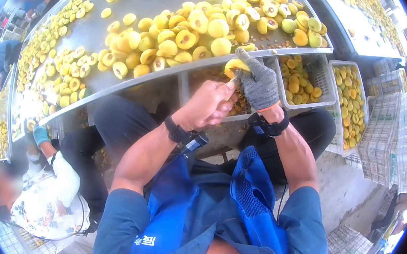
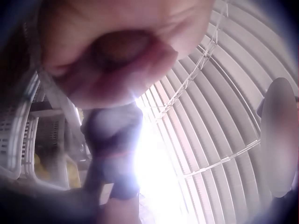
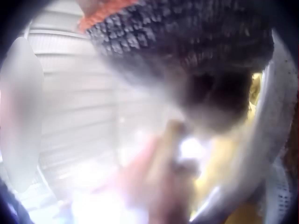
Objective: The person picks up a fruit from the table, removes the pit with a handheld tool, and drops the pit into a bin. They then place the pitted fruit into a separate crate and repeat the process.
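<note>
Close to the metal table's front edge, the two hands meet. My right hand (image 1: 261, 81), in a grey knitted glove with an orange cuff, pinches a yellow peach half (image 1: 232, 69) between thumb and fingers. My bare left hand (image 1: 208, 103) is curled in a fist round a small slim tool (image 1: 238, 76), whose tip reaches the peach's cut side. Most of the tool is hidden in the fist. In the left wrist view the curled left hand (image 2: 117, 56) fills the top, the gloved hand (image 2: 114, 128) beyond it. The right wrist view shows the glove (image 3: 187, 42) close up, blurred below.
Many halved peaches (image 1: 186, 39) are heaped on the metal table (image 1: 170, 70). Below its edge stand white crates of peaches (image 1: 293, 107) (image 1: 349, 106), and brown pits lie under the hands. Stacked crates (image 1: 383, 132) stand at right. Another person (image 1: 55, 195) sits at left.
</note>
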Demonstrator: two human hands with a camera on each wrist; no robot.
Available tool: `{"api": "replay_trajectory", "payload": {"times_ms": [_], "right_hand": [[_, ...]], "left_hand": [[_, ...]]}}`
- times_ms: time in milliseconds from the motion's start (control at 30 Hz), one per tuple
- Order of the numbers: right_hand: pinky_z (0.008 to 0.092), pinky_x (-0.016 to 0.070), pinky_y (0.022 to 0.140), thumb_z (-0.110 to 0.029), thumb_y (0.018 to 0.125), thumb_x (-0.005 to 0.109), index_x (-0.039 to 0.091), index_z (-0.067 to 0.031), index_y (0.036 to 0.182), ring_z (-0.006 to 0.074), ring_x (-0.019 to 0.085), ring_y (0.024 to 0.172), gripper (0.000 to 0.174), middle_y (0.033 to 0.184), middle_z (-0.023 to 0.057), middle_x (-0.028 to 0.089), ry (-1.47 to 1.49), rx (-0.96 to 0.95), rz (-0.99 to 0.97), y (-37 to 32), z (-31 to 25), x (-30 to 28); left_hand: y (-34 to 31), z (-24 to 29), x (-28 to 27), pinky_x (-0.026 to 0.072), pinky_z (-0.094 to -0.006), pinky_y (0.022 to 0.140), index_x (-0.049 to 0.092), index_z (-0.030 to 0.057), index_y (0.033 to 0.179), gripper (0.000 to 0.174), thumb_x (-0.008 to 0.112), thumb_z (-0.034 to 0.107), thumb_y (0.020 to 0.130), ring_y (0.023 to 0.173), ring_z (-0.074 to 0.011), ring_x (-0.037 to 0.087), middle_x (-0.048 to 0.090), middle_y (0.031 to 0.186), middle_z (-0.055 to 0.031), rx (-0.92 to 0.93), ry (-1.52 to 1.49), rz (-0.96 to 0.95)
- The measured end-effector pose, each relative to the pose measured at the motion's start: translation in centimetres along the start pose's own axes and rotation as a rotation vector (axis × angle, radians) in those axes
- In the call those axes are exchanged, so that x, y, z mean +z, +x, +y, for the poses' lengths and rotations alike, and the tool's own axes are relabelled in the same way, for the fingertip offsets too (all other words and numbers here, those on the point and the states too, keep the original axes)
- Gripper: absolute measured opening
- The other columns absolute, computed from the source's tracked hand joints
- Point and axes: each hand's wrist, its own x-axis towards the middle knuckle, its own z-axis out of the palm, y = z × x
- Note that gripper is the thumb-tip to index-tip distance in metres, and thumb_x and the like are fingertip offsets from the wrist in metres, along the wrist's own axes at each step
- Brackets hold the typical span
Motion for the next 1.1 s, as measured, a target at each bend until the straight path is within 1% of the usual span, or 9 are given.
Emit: {"api": "replay_trajectory", "payload": {"times_ms": [400,500,600,700,733,833,967,1000,1100], "right_hand": [[0.0306,0.0551,0.078,-0.012,0.086,0.080,0.073,-0.0053,0.125,0.0128,0.067,0.085,0.040,0.100,0.0057,0.077,0.397,0.182,-0.375,2.2,0.5,-2.8],[0.0284,0.0552,0.079,-0.013,0.086,0.081,0.072,-0.0027,0.125,0.0102,0.067,0.088,0.041,0.102,0.0022,0.076,0.390,0.162,-0.378,2.4,1.1,-3.1],[0.0258,0.0553,0.075,-0.012,0.085,0.081,0.071,-0.0015,0.125,0.0097,0.067,0.087,0.042,0.103,0.0017,0.075,0.661,0.336,-0.487,2.1,2.4,-3.3],[0.0228,0.0546,0.070,-0.009,0.085,0.081,0.071,-0.0010,0.125,0.0079,0.066,0.084,0.043,0.103,0.0032,0.075,0.696,0.221,-0.370,1.7,3.5,-2.5],[0.0245,0.0550,0.066,-0.009,0.085,0.080,0.071,-0.0013,0.126,0.0096,0.067,0.082,0.042,0.101,0.0041,0.074,0.674,0.409,-0.366,1.5,3.4,-3.1],[0.0284,0.0561,0.067,-0.008,0.085,0.079,0.071,-0.0028,0.126,0.0124,0.069,0.082,0.042,0.096,0.0045,0.074,0.462,0.598,-0.257,1.9,2.8,-3.8],[0.0323,0.0575,0.074,-0.013,0.087,0.077,0.072,-0.0051,0.127,0.0202,0.074,0.087,0.041,0.102,0.0144,0.077,-0.110,0.324,-0.178,1.9,5.4,-6.0],[0.0367,0.0569,0.085,-0.020,0.088,0.076,0.072,-0.0053,0.126,0.0290,0.074,0.096,0.041,0.110,0.0186,0.076,-0.220,0.337,-0.187,1.8,7.4,-7.1],[0.0421,0.0555,0.093,-0.027,0.089,0.075,0.073,-0.0074,0.126,0.0317,0.072,0.104,0.041,0.115,0.0176,0.074,-0.708,0.306,-0.184,1.8,9.4,-10.9]], "left_hand": [[0.0,0.2,-1.6,0.0303,-0.0190,0.035,0.058,0.0004,0.101,0.037,0.050,0.036,0.110,0.042,-0.0017,0.034,0.043,0.064,0.0048,-0.086,-0.198,-0.242],[0.3,0.1,-2.6,0.0302,-0.0189,0.034,0.057,-0.0003,0.104,0.038,0.050,0.036,0.110,0.042,-0.0015,0.034,0.043,0.063,0.0046,-0.105,-0.342,-0.416],[1.0,-0.8,-3.2,0.0308,-0.0197,0.033,0.057,-0.0003,0.106,0.038,0.050,0.036,0.109,0.041,-0.0023,0.034,0.044,0.063,0.0037,-0.116,-0.433,-0.575],[1.2,-0.8,-3.6,0.0308,-0.0208,0.034,0.059,0.0006,0.104,0.037,0.050,0.036,0.109,0.040,-0.0035,0.034,0.045,0.062,0.0027,-0.094,-0.519,-0.628],[1.1,-0.6,-3.7,0.0310,-0.0210,0.034,0.059,0.0009,0.102,0.036,0.050,0.035,0.109,0.041,-0.0039,0.035,0.045,0.062,0.0022,-0.043,-0.432,-0.553],[0.5,0.3,-3.9,0.0317,-0.0215,0.036,0.061,0.0017,0.098,0.034,0.052,0.032,0.109,0.042,-0.0047,0.037,0.048,0.063,0.0009,0.093,-0.104,-0.265],[0.9,0.2,-3.7,0.0331,-0.0234,0.038,0.061,0.0011,0.093,0.029,0.055,0.026,0.107,0.043,-0.0055,0.041,0.052,0.062,-0.0004,0.182,0.274,0.139],[0.9,0.1,-3.6,0.0333,-0.0239,0.038,0.060,0.0009,0.093,0.030,0.055,0.026,0.107,0.043,-0.0057,0.042,0.052,0.062,-0.0004,0.197,0.313,0.199],[1.0,-0.5,-3.2,0.0340,-0.0249,0.039,0.059,0.0008,0.090,0.031,0.055,0.027,0.107,0.043,-0.0062,0.044,0.052,0.060,-0.0002,0.236,0.433,0.281]]}}
